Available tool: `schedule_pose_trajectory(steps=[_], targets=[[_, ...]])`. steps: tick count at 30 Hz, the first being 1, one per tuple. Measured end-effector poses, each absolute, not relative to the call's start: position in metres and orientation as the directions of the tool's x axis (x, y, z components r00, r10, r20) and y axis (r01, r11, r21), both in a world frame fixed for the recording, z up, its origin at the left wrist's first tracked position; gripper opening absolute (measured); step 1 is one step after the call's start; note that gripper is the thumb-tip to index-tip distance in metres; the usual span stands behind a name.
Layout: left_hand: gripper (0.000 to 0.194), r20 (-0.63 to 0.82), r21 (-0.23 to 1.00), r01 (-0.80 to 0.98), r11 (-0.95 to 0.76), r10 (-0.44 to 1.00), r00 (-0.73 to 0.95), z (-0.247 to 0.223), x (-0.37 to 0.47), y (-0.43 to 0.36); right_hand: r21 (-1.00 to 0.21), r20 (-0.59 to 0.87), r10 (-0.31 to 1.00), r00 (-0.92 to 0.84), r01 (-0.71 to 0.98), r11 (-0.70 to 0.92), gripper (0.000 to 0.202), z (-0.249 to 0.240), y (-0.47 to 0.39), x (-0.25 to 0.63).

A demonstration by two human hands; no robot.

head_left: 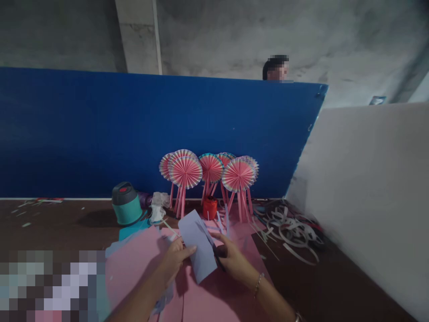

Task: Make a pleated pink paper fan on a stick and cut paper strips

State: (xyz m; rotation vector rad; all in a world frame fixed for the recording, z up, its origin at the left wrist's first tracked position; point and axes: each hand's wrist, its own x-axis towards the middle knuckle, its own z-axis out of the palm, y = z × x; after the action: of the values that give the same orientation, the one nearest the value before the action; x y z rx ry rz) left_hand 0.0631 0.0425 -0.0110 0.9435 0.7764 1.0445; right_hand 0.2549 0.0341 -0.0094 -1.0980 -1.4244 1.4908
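A folded-looking sheet of pale lavender paper (197,246) is pinched at its left edge between the thumb and fingers of my left hand (176,258). My right hand (233,259) grips dark-handled scissors (218,260) at the paper's right edge, where a narrow strip stands partly apart from the sheet. The fingers cover much of the scissors. Beneath both hands lie large pink paper sheets (134,264). Just beyond the paper stands a small red container (210,209), with thin pale strips (220,221) beside it.
Several pink pleated paper rosettes (185,172) on paper legs stand against a blue partition (100,134). A teal lidded jug (127,208) is at the left, near crumpled clear plastic (159,210). Curled paper offcuts (295,230) pile up at the right by a pale panel (368,192). A person (276,69) shows behind the partition.
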Motion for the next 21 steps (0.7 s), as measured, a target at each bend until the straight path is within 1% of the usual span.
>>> schedule_pose_trajectory(steps=[8,16,21], targets=[[0.052,-0.095,0.913,-0.344,0.218,0.936,0.340,-0.005,0.063,0.039,-0.996,-0.074,0.948,-0.309,0.064,-0.057,0.069,-0.013,0.036,0.256],[0.045,-0.070,0.918,-0.337,0.209,0.922,0.382,-0.006,0.064,0.039,-0.992,-0.056,0.952,-0.301,0.125,-0.019,0.065,-0.020,0.038,0.256],[0.042,-0.078,0.922,-0.323,0.215,0.918,0.388,-0.008,0.065,0.039,-0.994,-0.045,0.949,-0.311,0.113,-0.010,0.062,-0.018,0.039,0.255]])
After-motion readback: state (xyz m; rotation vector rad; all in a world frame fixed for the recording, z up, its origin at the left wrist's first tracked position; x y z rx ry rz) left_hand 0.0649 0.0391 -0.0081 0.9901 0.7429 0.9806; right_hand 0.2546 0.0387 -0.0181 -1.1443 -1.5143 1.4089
